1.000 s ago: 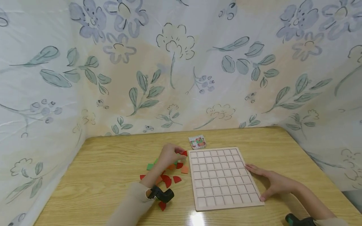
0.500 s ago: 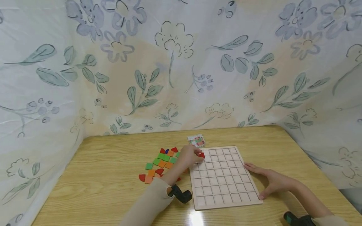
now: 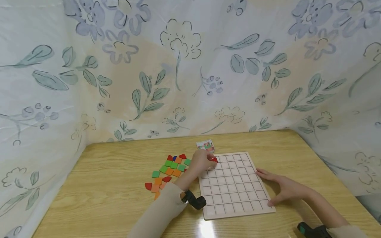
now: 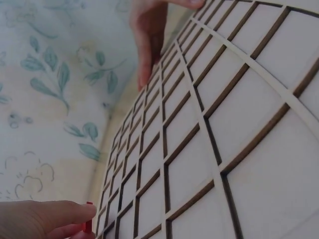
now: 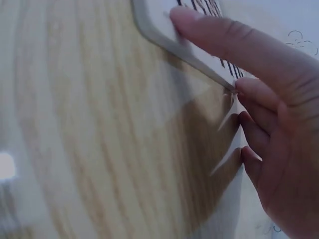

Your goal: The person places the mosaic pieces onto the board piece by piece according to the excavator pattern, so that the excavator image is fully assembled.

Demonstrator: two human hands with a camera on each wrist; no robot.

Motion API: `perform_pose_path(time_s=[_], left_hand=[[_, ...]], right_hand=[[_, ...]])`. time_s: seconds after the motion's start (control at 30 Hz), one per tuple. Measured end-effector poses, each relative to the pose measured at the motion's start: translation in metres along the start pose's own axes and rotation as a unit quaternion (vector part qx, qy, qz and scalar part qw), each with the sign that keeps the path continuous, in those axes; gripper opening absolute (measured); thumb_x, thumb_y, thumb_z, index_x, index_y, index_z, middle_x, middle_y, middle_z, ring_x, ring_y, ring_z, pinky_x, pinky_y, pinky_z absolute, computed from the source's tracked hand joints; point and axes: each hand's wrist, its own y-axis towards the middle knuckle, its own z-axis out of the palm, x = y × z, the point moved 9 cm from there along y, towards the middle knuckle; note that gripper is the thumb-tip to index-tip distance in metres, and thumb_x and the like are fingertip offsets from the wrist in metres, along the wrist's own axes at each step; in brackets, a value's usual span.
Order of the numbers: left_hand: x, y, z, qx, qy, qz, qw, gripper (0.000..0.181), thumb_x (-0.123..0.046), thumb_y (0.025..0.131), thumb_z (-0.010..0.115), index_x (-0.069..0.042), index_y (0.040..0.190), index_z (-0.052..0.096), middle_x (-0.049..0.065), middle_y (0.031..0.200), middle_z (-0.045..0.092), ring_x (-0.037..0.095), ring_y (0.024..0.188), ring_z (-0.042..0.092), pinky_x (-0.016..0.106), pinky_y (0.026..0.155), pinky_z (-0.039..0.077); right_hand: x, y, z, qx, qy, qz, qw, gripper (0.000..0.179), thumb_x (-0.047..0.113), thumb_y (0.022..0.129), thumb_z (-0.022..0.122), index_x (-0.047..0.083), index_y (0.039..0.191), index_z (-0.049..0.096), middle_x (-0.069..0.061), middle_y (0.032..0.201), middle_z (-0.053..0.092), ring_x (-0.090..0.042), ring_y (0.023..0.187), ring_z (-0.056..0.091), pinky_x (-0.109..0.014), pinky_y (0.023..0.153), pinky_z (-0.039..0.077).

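My left hand [image 3: 201, 162] pinches a red tile [image 3: 215, 160] between thumb and fingers, over the far left corner of a pale wooden grid board [image 3: 235, 190]. In the left wrist view the tile [image 4: 88, 218] stands on edge between the fingertips, close by the grid. On the board's right side lies my right hand [image 3: 287, 189], fingers spread. Its thumb [image 5: 219, 35] rests on the board's face near the front corner, while the other fingers reach along the side edge. The grid squares in sight hold no tiles; my left hand hides a few.
Left of the board lies a loose group of tiles: green squares [image 3: 174, 165], orange squares [image 3: 169, 171], red quarter-round pieces [image 3: 148, 186] and a blue one [image 3: 175, 158]. A small pattern card [image 3: 206, 145] lies behind the board. Patterned cloth [image 3: 190, 82] hangs around the table [image 3: 98, 185].
My left hand has carried the red tile from beside the tile group rightward onto the board's far left corner. My right hand has stayed at the board's right edge.
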Motion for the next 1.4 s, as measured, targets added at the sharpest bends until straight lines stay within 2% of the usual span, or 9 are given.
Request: perform_pose_path(time_s=[0.03, 0.13, 0.27, 0.4, 0.7, 0.9, 1.03, 1.23, 1.4], left_hand=[[-0.001, 0.001, 0.002, 0.002, 0.003, -0.001, 1.0000, 0.023, -0.023, 0.074, 0.077, -0.010, 0.092, 0.073, 0.003, 0.099, 0.069, 0.014, 0.078, 0.061, 0.021, 0.060, 0.045], [-0.009, 0.004, 0.009, 0.008, 0.018, 0.010, 0.9998, 0.023, -0.022, 0.073, 0.078, -0.010, 0.092, 0.073, 0.004, 0.102, 0.069, 0.015, 0.079, 0.062, 0.020, 0.060, 0.045], [-0.020, 0.007, 0.019, 0.014, 0.042, 0.030, 0.9986, 0.025, -0.021, 0.073, 0.078, -0.010, 0.094, 0.073, 0.000, 0.082, 0.067, 0.010, 0.069, 0.058, 0.019, 0.055, 0.042], [-0.027, 0.006, 0.027, 0.017, 0.071, 0.041, 0.9965, 0.023, -0.024, 0.074, 0.078, -0.011, 0.092, 0.073, -0.003, 0.077, 0.063, 0.008, 0.066, 0.055, 0.019, 0.053, 0.040], [-0.029, 0.009, 0.030, 0.005, 0.055, 0.041, 0.9976, 0.021, -0.025, 0.070, 0.081, -0.010, 0.079, 0.071, -0.004, 0.073, 0.065, 0.007, 0.062, 0.055, 0.018, 0.052, 0.041], [-0.035, 0.009, 0.030, 0.000, 0.076, 0.049, 0.9959, 0.019, -0.026, 0.069, 0.081, -0.011, 0.077, 0.072, -0.004, 0.074, 0.066, 0.007, 0.062, 0.055, 0.018, 0.052, 0.040], [-0.035, 0.009, 0.031, 0.004, 0.084, 0.037, 0.9958, 0.018, -0.026, 0.069, 0.081, -0.013, 0.074, 0.071, -0.006, 0.073, 0.065, 0.008, 0.064, 0.055, 0.019, 0.052, 0.040], [-0.030, 0.012, 0.033, 0.012, 0.056, 0.006, 0.9983, 0.020, -0.026, 0.067, 0.083, -0.015, 0.067, 0.066, -0.007, 0.065, 0.059, 0.007, 0.058, 0.048, 0.020, 0.049, 0.037], [-0.031, 0.012, 0.034, 0.010, 0.065, 0.011, 0.9978, 0.025, -0.029, 0.067, 0.082, -0.016, 0.063, 0.062, -0.009, 0.058, 0.054, 0.006, 0.053, 0.045, 0.020, 0.046, 0.035]], right_hand=[[0.000, 0.000, 0.000, 0.000, 0.003, 0.003, 1.0000, 0.095, 0.035, 0.068, 0.079, 0.004, 0.143, 0.031, -0.022, 0.148, 0.022, 0.018, 0.126, 0.008, 0.003, 0.091, 0.004], [-0.001, -0.001, 0.001, 0.000, 0.010, 0.004, 0.9999, 0.095, 0.035, 0.068, 0.079, 0.004, 0.143, 0.030, -0.021, 0.149, 0.021, 0.019, 0.126, 0.008, 0.004, 0.091, 0.004], [-0.003, -0.001, 0.002, -0.002, 0.006, 0.002, 1.0000, 0.096, 0.036, 0.067, 0.079, 0.004, 0.143, 0.030, -0.019, 0.149, 0.021, 0.019, 0.126, 0.007, 0.003, 0.091, 0.004], [-0.004, -0.001, 0.002, -0.003, 0.007, -0.002, 1.0000, 0.096, 0.036, 0.067, 0.079, 0.004, 0.143, 0.030, -0.020, 0.149, 0.020, 0.020, 0.126, 0.007, 0.003, 0.091, 0.005], [-0.002, -0.001, 0.003, 0.000, 0.025, -0.010, 0.9996, 0.094, 0.035, 0.068, 0.078, 0.003, 0.143, 0.031, -0.011, 0.152, 0.019, 0.018, 0.128, 0.007, 0.002, 0.092, 0.006], [-0.003, 0.000, 0.002, 0.001, 0.027, -0.008, 0.9996, 0.094, 0.035, 0.068, 0.078, 0.002, 0.143, 0.031, -0.008, 0.153, 0.018, 0.018, 0.128, 0.007, 0.003, 0.092, 0.006], [-0.003, 0.000, 0.002, 0.000, 0.024, -0.005, 0.9997, 0.094, 0.036, 0.068, 0.078, 0.003, 0.143, 0.031, -0.007, 0.153, 0.019, 0.019, 0.128, 0.006, 0.003, 0.091, 0.005], [-0.004, 0.000, 0.000, -0.003, 0.019, -0.005, 0.9998, 0.095, 0.036, 0.067, 0.078, 0.003, 0.143, 0.031, -0.009, 0.152, 0.019, 0.019, 0.127, 0.006, 0.003, 0.091, 0.006], [-0.004, 0.000, 0.002, 0.000, 0.023, -0.005, 0.9997, 0.095, 0.036, 0.067, 0.078, 0.003, 0.143, 0.031, -0.007, 0.153, 0.017, 0.019, 0.127, 0.005, 0.003, 0.091, 0.005]])
